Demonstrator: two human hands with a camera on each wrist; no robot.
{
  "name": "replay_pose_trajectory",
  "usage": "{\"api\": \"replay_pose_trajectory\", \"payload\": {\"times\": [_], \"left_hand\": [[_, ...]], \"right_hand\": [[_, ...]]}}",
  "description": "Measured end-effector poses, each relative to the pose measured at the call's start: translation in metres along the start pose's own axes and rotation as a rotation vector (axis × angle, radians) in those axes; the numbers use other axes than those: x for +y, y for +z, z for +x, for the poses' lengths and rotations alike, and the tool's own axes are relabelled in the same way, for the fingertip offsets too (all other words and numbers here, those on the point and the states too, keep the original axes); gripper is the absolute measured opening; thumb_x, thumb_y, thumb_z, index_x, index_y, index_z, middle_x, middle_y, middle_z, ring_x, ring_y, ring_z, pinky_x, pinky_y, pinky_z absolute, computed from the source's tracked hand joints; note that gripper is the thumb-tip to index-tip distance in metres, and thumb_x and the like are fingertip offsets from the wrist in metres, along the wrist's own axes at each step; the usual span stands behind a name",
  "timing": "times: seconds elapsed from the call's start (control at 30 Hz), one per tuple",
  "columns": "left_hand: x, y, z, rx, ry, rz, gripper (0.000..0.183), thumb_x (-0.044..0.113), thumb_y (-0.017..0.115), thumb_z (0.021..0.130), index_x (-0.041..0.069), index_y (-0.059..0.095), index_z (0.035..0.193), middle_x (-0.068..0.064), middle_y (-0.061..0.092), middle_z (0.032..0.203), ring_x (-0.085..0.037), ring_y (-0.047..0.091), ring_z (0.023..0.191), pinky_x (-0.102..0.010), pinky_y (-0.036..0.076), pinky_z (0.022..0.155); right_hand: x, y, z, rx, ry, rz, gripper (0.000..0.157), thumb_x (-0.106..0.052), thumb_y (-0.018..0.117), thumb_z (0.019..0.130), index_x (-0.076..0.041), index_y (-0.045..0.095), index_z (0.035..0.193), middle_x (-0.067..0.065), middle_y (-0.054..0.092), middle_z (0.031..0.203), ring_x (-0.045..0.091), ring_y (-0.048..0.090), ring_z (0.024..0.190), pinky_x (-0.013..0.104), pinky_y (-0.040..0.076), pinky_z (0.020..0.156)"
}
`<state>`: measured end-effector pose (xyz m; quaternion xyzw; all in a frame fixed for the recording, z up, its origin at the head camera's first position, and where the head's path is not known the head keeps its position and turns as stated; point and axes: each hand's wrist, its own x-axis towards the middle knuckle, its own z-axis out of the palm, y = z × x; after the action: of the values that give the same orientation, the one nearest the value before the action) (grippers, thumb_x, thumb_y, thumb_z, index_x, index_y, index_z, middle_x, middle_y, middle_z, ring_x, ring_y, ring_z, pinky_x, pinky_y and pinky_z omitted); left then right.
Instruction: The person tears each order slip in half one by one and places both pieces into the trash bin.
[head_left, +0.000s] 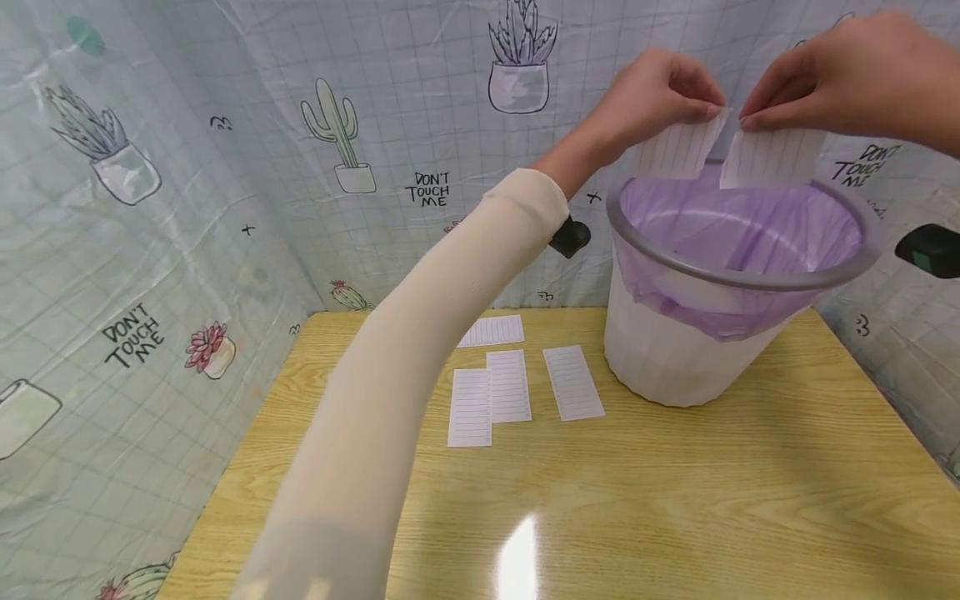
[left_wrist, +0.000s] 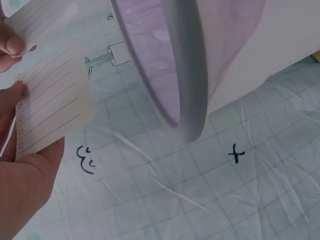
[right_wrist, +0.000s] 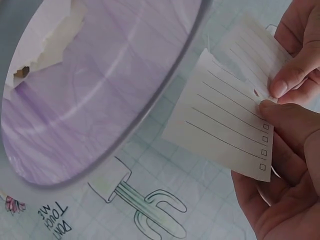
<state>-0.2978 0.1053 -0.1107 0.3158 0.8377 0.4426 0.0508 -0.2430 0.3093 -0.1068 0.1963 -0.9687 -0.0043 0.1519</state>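
Note:
Above the bin, my left hand [head_left: 660, 96] pinches a small piece of lined paper [head_left: 675, 152] between thumb and fingers. Close beside it, my right hand [head_left: 862, 79] pinches another lined piece [head_left: 772, 158], which hangs down over the opening. A gap separates the two pieces in the head view. Checkbox squares run along one edge of the paper piece [right_wrist: 220, 120] in the right wrist view. Under both hands stands a white bin [head_left: 667, 358] with a grey rim and a purple liner [head_left: 675, 217]. Torn paper [right_wrist: 50, 45] shows inside it in the right wrist view.
Several lined paper slips [head_left: 573, 383] lie on the wooden table [head_left: 600, 500] left of the bin, one partly hidden behind my left sleeve [head_left: 390, 375]. A curtain [head_left: 420, 100] printed with cacti hangs behind and at the sides.

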Motion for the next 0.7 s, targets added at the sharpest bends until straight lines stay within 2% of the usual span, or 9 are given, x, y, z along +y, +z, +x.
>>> {"api": "replay_pose_trajectory", "payload": {"times": [0.17, 0.43, 0.5, 0.53, 0.7], "left_hand": [[0.0020, 0.0009, 0.0048, -0.013, -0.022, 0.008, 0.018, 0.012, 0.075, 0.093, 0.011, 0.077, 0.111, 0.005, 0.074, 0.104, -0.001, 0.061, 0.094, -0.009, 0.043, 0.078], [0.0002, 0.0002, 0.0086, -0.052, 0.019, 0.040, 0.016, 0.013, 0.074, 0.094, 0.011, 0.078, 0.110, 0.005, 0.074, 0.103, -0.002, 0.060, 0.094, -0.010, 0.043, 0.079], [-0.0006, -0.0010, 0.0087, -0.061, 0.025, 0.031, 0.017, 0.014, 0.074, 0.094, 0.011, 0.078, 0.111, 0.004, 0.073, 0.104, -0.002, 0.060, 0.095, -0.011, 0.044, 0.079], [-0.0008, -0.0015, 0.0086, -0.066, 0.026, 0.024, 0.018, 0.014, 0.074, 0.095, 0.010, 0.077, 0.112, 0.004, 0.073, 0.104, -0.002, 0.060, 0.094, -0.012, 0.044, 0.079], [-0.0008, -0.0019, 0.0058, -0.101, -0.009, -0.032, 0.018, 0.016, 0.072, 0.096, 0.011, 0.076, 0.113, 0.002, 0.072, 0.102, -0.006, 0.060, 0.084, -0.019, 0.052, 0.077]], "right_hand": [[0.0009, 0.0002, 0.0030, -0.014, 0.014, 0.001, 0.025, -0.010, 0.074, 0.093, 0.012, 0.070, 0.106, 0.032, 0.071, 0.097, 0.037, 0.063, 0.074, 0.027, 0.041, 0.058], [-0.0042, -0.0001, 0.0013, -0.023, 0.033, -0.005, 0.027, -0.011, 0.074, 0.094, 0.010, 0.069, 0.109, 0.032, 0.070, 0.102, 0.042, 0.065, 0.079, 0.033, 0.044, 0.059], [-0.0051, -0.0006, 0.0007, -0.023, 0.039, 0.004, 0.028, -0.012, 0.073, 0.094, 0.010, 0.068, 0.111, 0.033, 0.070, 0.104, 0.043, 0.064, 0.081, 0.031, 0.044, 0.059], [-0.0054, -0.0008, 0.0000, -0.024, 0.044, 0.012, 0.028, -0.012, 0.073, 0.095, 0.010, 0.068, 0.112, 0.033, 0.069, 0.105, 0.043, 0.064, 0.082, 0.035, 0.048, 0.060], [-0.0057, -0.0024, -0.0027, -0.027, 0.058, 0.030, 0.028, -0.010, 0.072, 0.095, 0.011, 0.066, 0.113, 0.034, 0.069, 0.105, 0.044, 0.064, 0.083, 0.034, 0.053, 0.059]]}}
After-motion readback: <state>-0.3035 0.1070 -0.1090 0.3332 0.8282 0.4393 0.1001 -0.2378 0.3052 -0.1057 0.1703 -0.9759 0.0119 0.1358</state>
